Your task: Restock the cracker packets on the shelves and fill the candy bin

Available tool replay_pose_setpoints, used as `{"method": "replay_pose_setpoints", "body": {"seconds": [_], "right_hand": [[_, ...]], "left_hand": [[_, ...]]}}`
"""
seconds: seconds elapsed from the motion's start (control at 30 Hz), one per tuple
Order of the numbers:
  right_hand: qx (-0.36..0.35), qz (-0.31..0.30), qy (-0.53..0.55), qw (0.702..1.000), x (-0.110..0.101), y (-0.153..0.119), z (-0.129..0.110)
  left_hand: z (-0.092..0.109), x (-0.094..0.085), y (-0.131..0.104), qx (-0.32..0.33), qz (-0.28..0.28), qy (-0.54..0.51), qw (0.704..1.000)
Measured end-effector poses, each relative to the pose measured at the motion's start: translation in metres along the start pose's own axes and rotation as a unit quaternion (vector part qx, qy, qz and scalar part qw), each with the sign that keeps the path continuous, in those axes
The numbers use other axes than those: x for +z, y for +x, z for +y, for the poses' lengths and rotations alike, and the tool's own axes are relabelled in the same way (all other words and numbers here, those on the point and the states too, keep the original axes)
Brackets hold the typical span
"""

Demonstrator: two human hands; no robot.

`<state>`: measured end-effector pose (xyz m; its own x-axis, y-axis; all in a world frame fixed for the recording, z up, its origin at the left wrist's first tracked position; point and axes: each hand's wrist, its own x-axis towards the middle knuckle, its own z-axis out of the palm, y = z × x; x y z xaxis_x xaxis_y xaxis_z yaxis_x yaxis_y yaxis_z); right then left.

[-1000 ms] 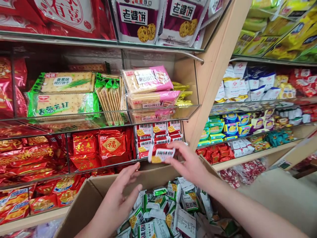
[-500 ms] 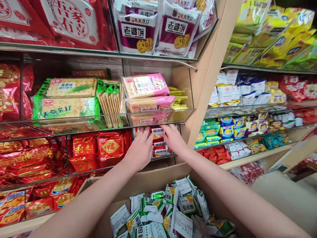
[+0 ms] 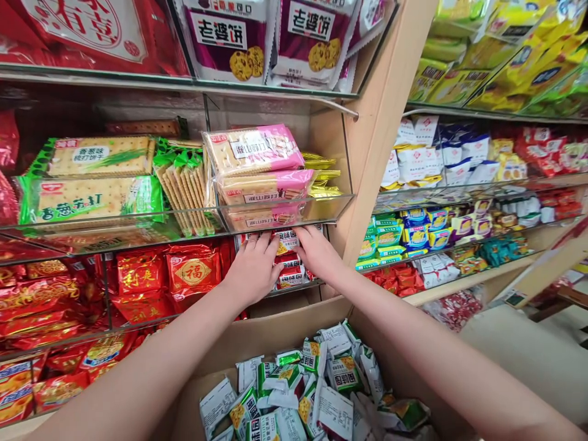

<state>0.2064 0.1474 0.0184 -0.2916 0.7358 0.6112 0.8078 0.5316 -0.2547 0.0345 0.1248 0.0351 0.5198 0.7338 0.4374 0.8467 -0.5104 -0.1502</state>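
Red-and-white snack packets are stacked in a compartment of the lower shelf, just under a glass ledge. My left hand lies over the left side of the stack, its fingers stretched out and the thumb apart. From the right, my right hand reaches onto the stack with extended fingers, its fingertips against the upper packets. Some fingertips and the back of the compartment are hidden under the ledge. Below my forearms stands an open cardboard box holding many green-and-white snack packets.
Above my hands, pink-wrapped crackers and green-wrapped crackers sit behind the glass ledge. Red packets fill the compartment to the left. A wooden upright divides off more snack shelves on the right.
The view has shifted slightly, so the shelves appear further left and a little higher. Both hands stay on the stacked packets; the left thumb now stands further out from its fingers.
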Motion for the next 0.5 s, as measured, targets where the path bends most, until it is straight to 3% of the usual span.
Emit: {"method": "replay_pose_setpoints", "body": {"seconds": [0.23, 0.37, 0.43, 0.5], "right_hand": [[-0.042, 0.027, 0.038, 0.998, -0.008, -0.012, 0.011], [-0.062, 0.04, 0.027, 0.997, -0.024, -0.025, 0.01], [-0.067, 0.028, 0.043, 0.996, -0.036, -0.041, 0.004], [-0.07, -0.037, 0.074, 0.994, -0.046, -0.064, -0.004]], "left_hand": [[-0.001, 0.002, -0.002, 0.013, 0.014, 0.006, 1.0], [0.001, -0.005, -0.006, 0.026, 0.02, -0.012, 0.999], [0.005, -0.011, -0.02, 0.066, 0.036, -0.058, 0.995], [0.013, -0.014, -0.047, 0.124, 0.023, -0.145, 0.981]]}}
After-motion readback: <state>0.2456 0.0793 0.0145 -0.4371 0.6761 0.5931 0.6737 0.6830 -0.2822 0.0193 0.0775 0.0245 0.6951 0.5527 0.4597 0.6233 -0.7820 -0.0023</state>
